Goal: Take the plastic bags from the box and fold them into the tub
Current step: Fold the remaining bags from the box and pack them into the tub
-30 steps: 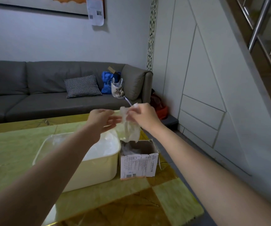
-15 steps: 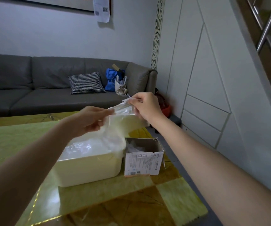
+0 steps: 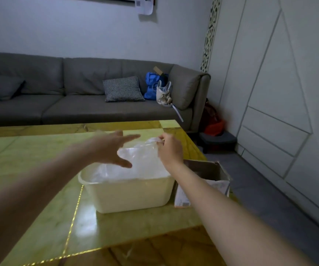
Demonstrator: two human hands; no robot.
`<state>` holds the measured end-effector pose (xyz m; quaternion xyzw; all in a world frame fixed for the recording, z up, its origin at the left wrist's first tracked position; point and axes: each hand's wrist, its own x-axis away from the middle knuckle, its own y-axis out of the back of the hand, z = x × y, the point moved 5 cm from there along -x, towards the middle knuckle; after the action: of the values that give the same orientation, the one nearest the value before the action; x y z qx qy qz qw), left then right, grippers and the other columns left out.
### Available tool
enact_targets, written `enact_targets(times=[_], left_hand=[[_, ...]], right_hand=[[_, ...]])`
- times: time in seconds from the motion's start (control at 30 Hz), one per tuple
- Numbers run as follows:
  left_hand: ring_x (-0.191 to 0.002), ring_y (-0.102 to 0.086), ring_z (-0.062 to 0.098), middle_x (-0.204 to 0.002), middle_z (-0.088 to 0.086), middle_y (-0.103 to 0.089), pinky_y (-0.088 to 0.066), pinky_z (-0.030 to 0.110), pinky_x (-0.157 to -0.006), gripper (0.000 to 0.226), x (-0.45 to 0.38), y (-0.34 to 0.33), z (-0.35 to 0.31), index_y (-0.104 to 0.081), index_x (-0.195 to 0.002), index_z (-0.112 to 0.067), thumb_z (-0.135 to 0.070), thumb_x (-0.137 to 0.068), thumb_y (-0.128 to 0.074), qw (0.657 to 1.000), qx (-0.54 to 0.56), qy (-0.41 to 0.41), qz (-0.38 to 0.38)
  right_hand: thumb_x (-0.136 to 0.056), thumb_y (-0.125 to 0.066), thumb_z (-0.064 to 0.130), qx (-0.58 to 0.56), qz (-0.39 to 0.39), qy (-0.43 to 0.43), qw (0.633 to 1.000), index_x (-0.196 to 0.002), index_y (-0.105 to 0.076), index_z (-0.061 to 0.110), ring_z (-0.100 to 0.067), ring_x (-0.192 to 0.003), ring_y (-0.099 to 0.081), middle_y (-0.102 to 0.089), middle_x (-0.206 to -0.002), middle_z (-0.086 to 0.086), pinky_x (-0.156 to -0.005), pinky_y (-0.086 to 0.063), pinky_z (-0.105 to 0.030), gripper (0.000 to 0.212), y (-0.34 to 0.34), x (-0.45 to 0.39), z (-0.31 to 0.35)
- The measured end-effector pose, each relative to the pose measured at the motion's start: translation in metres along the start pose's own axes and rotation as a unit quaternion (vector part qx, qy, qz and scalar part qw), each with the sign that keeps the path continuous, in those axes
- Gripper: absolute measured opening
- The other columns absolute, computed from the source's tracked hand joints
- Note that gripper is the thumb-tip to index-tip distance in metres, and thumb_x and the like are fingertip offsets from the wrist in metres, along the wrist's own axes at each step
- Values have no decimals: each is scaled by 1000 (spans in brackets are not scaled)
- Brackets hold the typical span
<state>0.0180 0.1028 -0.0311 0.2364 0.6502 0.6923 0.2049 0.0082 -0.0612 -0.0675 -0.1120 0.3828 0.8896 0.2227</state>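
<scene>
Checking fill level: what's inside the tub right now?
Crumpled clear plastic bags fill the tub up to its rim. The right hand pinches one over it. The tub's bottom is covered, so depth can't be seen.

The right hand (image 3: 171, 148) pinches the top edge of a clear bag (image 3: 141, 160) over the cream tub (image 3: 131, 194) on the green bench (image 3: 30, 169). The left hand (image 3: 110, 148), fingers spread, hovers at the bag's 9 o'clock. An open box (image 3: 212, 169) sits just beside the tub at 3 o'clock.

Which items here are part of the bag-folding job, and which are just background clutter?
In the job: clear plastic bag, pinched by right hand; open left hand; cream tub; cardboard box.

Lying about: checked cushion, blue bag, white bag, all on sofa.
</scene>
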Motion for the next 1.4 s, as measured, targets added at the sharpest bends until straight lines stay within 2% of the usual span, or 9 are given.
enact_targets(times=[0.1, 0.17, 0.43, 0.6, 0.67, 0.8, 1.03, 1.2, 1.4], left_hand=[[-117, -51, 21, -135, 3, -45, -44, 31, -95, 90, -11, -36, 6, -14, -148, -30, -53, -77, -65, 987, -50, 75, 135], [-109, -58, 20, -133, 4, -50, -49, 23, -77, 75, -15, -52, 12, -27, -144, -25, -48, -82, -62, 974, -67, 107, 190], [-96, -66, 21, -117, 9, -59, -56, 25, -72, 68, -28, -65, 13, -30, -142, -24, -39, -84, -64, 966, 10, 131, 224], [-71, -48, 23, -67, 17, -51, -50, 27, -66, 18, -34, -75, 8, -49, -87, 5, -11, -92, -44, 955, -84, 75, 274], [-58, -37, 18, -64, 12, -46, -37, 18, -47, 10, -28, -72, 9, -46, -98, -1, -5, -91, -41, 955, -90, 69, 275], [-70, -54, 17, -98, 7, -55, -47, 19, -61, 55, -23, -71, 29, -31, -140, -25, -22, -91, -56, 951, 108, 172, 233], [-62, -59, 8, -84, 4, -67, -47, 18, -58, 18, -18, -1, 4, -64, -106, -8, -11, -92, -52, 986, 137, 72, -62], [-88, -65, 17, -101, 8, -69, -53, 29, -85, 21, -24, 14, -67, -66, -107, -10, -10, -90, -54, 982, 151, -49, -98], [-107, -55, 14, -120, -2, -61, -39, 19, -81, 31, -30, -4, -137, -61, -120, -20, -24, -90, -58, 986, 88, -141, -21]], right_hand=[[-96, -41, 8, 140, 46, 28, 989, -90, -58, 4, -28, -77, -54, -56, -83, -8, -56, -36, -30, 18, -1, -2, 3], [-98, -41, 9, 218, 77, 62, 971, -93, -52, 7, -29, -79, -51, -52, -87, -9, -51, -32, -29, 12, 5, -3, 6], [-94, -54, 17, 208, 123, 274, 931, -118, -58, 11, -20, -109, -47, -54, -118, -5, -82, -43, -29, 25, 22, 5, 44], [-82, -70, 19, 369, 376, 111, 843, -134, -43, 9, -29, -113, -50, -42, -134, -11, -88, -48, -36, 60, -26, 14, 3], [-86, -64, 13, 411, 390, 129, 814, -130, -47, 3, -30, -109, -55, -45, -131, -15, -86, -49, -34, 48, -41, 13, 1], [-90, -58, 10, 406, 390, 135, 816, -126, -51, 2, -27, -103, -56, -49, -129, -14, -80, -48, -30, 37, -48, 14, -1], [-94, -55, 21, 257, 272, 150, 915, -120, -58, 11, -24, -110, -53, -54, -123, -6, -84, -43, -31, 28, 34, 9, 23], [-92, -54, 13, 265, 272, 33, 925, -95, -68, -3, -28, -81, -66, -69, -89, -15, -79, -53, -35, 22, 82, 11, -10], [-93, -54, 31, 262, 387, -83, 880, -92, -64, 7, -19, -67, -54, -55, -77, -6, -61, -45, -30, 26, 78, 38, -51]])
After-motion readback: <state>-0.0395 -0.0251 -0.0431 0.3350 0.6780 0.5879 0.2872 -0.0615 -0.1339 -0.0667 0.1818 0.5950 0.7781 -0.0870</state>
